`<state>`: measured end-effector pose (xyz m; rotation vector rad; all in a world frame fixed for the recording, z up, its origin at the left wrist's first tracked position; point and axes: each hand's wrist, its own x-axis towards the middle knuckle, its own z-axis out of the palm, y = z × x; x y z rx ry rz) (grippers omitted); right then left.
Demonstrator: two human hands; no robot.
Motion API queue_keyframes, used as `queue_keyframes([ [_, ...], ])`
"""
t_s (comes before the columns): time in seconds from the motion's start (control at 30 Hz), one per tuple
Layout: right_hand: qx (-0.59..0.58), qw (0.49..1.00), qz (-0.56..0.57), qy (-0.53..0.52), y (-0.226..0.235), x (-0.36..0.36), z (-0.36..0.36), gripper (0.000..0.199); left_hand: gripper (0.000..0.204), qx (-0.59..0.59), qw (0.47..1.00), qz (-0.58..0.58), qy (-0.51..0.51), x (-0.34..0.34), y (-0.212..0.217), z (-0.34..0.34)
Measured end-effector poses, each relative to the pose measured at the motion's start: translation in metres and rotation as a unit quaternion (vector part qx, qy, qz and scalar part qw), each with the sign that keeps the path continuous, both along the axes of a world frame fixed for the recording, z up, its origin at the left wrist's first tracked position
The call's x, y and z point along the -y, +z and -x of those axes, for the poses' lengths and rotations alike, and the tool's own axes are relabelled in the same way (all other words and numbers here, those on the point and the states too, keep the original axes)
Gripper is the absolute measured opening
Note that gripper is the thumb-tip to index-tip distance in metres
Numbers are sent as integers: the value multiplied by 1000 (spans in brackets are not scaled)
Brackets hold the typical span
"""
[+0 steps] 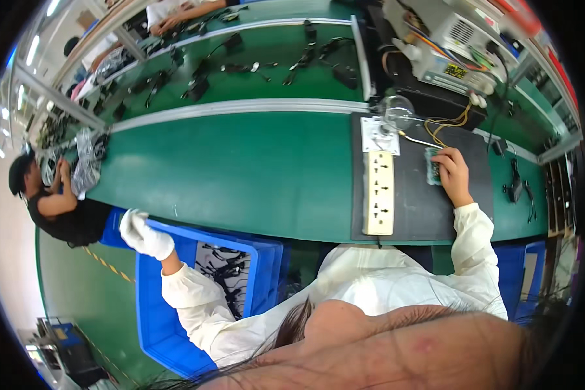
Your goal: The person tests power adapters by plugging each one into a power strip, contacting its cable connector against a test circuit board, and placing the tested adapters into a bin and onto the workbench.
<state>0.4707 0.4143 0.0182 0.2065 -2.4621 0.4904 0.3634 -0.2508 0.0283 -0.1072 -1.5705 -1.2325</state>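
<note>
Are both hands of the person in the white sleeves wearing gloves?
No, only the left hand wears a white glove; the right hand, at the small green item, is bare.

Right grip (454,172), right of centre, covers part of the green board (430,170), so can't tell pinch from plain touch. White left sleeve (198,312), lower left, hides part of the blue bin (159,325) and its black cables (231,276). Upper right: meter display (455,70) too small to read; red item (523,16) blurred, cut off by top edge.
</note>
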Motion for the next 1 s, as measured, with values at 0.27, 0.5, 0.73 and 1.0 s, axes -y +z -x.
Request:
queue_keyframes([
  [0.27,32,992,-73,95,48,33,-71,23,45,158,806,528,-217,-271,34,84],
  [0.5,36,997,63,-1,6,25,-125,24,69,29,710,698,-86,-445,3,190],
  [0.73,35,994,106,-6,2,19,-121,21,11,142,666,732,5,-467,6,217],
  [1.0,25,993,115,-10,-1,14,-121,22,38,141,953,-76,-256,-387,59,177],
])
